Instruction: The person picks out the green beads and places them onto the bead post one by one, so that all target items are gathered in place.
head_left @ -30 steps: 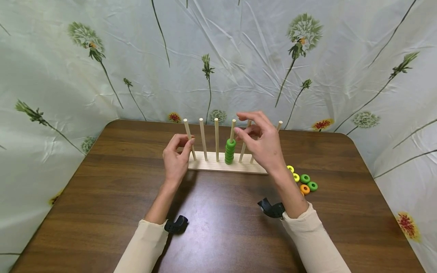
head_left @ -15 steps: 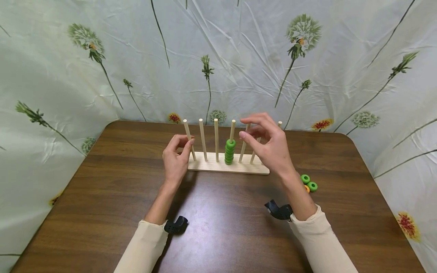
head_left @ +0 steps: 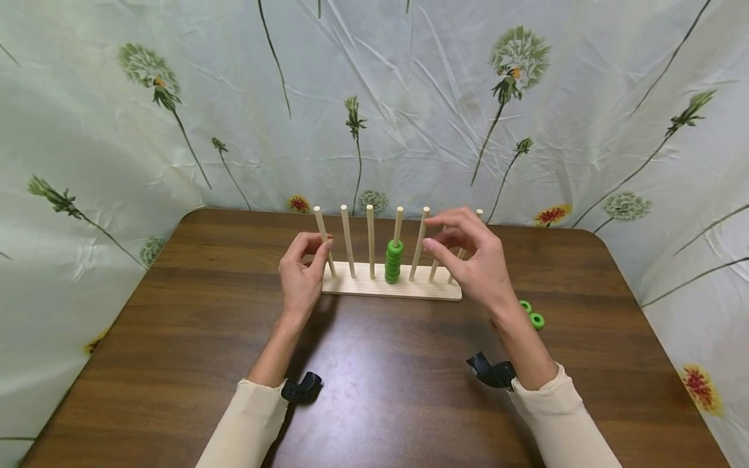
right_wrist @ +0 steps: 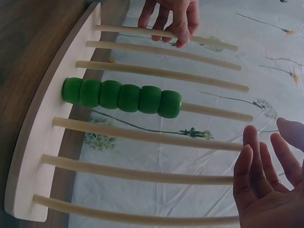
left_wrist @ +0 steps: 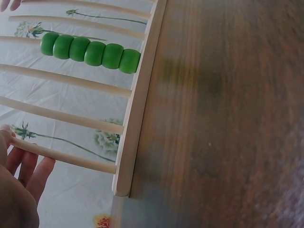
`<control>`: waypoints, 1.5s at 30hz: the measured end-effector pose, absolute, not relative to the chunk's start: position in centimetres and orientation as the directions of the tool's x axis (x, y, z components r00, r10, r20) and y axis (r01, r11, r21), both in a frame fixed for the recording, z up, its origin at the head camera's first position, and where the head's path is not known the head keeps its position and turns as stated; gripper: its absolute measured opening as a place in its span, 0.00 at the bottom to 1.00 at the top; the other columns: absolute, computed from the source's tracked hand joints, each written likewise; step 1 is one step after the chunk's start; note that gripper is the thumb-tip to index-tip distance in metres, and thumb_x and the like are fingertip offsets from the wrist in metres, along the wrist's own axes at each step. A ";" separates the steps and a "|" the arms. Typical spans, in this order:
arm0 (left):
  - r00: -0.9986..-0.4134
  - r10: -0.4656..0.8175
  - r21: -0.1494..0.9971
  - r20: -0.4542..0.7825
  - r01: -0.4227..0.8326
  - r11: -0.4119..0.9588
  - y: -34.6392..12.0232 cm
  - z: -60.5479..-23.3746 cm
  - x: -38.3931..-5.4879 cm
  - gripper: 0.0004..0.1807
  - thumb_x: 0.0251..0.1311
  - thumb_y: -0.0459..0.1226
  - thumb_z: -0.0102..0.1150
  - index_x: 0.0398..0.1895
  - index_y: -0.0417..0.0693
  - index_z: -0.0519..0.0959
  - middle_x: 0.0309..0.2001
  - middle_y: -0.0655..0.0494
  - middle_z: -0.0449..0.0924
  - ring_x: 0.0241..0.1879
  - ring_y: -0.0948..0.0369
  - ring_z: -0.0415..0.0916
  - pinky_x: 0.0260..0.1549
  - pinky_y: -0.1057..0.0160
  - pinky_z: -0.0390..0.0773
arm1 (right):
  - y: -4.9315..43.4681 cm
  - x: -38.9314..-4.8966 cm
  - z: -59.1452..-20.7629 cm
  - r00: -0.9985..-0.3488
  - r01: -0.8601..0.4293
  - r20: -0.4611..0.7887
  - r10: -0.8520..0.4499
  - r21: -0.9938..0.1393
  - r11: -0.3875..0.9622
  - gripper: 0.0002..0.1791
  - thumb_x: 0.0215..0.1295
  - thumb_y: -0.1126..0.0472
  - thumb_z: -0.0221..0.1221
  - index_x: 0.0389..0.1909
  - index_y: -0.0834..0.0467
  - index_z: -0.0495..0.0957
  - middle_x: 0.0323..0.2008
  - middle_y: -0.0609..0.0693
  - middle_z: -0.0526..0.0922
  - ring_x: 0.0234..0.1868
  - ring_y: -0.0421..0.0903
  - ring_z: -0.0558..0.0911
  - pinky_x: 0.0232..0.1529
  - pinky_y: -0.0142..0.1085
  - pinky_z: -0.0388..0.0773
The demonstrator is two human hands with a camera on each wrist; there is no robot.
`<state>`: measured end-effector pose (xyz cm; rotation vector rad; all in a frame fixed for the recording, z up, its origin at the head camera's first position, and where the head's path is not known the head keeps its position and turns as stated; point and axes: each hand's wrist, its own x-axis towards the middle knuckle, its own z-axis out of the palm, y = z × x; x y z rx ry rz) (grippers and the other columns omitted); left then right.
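A pale wooden rack (head_left: 404, 290) with several upright pegs stands on the brown table. Several green beads (head_left: 394, 262) are stacked on its middle peg, whose upper part is bare. My left hand (head_left: 301, 273) pinches the leftmost peg (left_wrist: 71, 157) between thumb and fingers, partway up. Bent loosely, with a gap between thumb and fingertips, my right hand (head_left: 476, 260) holds nothing. It hovers in front of the pegs on the right, fingertips close to the bare peg (right_wrist: 142, 134) just right of the beads.
Loose green beads (head_left: 536, 320) lie on the table (head_left: 374, 377) to the right, partly covered by my right forearm. A flower-printed cloth (head_left: 409, 97) hangs behind the table's back edge.
My right hand has drawn away from the green stack, rightward and slightly down. Its forearm now covers the yellow and orange beads. The left hand stays on its peg.
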<state>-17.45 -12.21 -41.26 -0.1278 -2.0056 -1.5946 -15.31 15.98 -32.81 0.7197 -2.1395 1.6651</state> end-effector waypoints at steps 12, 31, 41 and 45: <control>-0.831 -0.270 0.864 0.486 0.409 0.294 -12.2 -41.2 -17.5 0.07 0.68 0.36 0.67 0.42 0.39 0.86 0.38 0.44 0.86 0.33 0.71 0.78 0.26 0.77 0.79 | 17.8 -14.8 -33.7 -0.802 -0.597 0.570 -0.179 -0.776 0.205 0.16 0.61 0.77 0.67 0.50 0.66 0.84 0.46 0.50 0.81 0.40 0.36 0.86 0.46 0.27 0.83; -0.826 -0.268 0.857 0.496 0.418 0.301 -12.2 -41.4 -17.4 0.07 0.68 0.37 0.68 0.42 0.41 0.86 0.36 0.45 0.85 0.33 0.71 0.78 0.26 0.77 0.77 | 19.5 -14.2 -34.7 -0.813 -0.581 0.543 -0.211 -0.779 0.237 0.16 0.60 0.77 0.68 0.49 0.65 0.84 0.45 0.56 0.82 0.42 0.38 0.84 0.47 0.26 0.82; -0.831 -0.264 0.861 0.489 0.411 0.300 -12.2 -41.4 -17.3 0.07 0.68 0.37 0.68 0.42 0.41 0.86 0.38 0.45 0.86 0.33 0.70 0.78 0.27 0.77 0.77 | 20.3 -13.9 -35.1 -0.819 -0.574 0.536 -0.208 -0.770 0.277 0.16 0.61 0.76 0.68 0.48 0.60 0.86 0.43 0.46 0.83 0.42 0.38 0.84 0.45 0.25 0.82; -0.835 -0.261 0.864 0.484 0.409 0.295 -12.2 -41.3 -17.4 0.08 0.69 0.37 0.67 0.42 0.41 0.86 0.38 0.46 0.86 0.33 0.69 0.78 0.27 0.76 0.78 | 20.8 -13.9 -35.1 -0.822 -0.569 0.527 -0.217 -0.771 0.285 0.17 0.61 0.76 0.68 0.49 0.60 0.85 0.42 0.55 0.83 0.43 0.37 0.84 0.46 0.25 0.82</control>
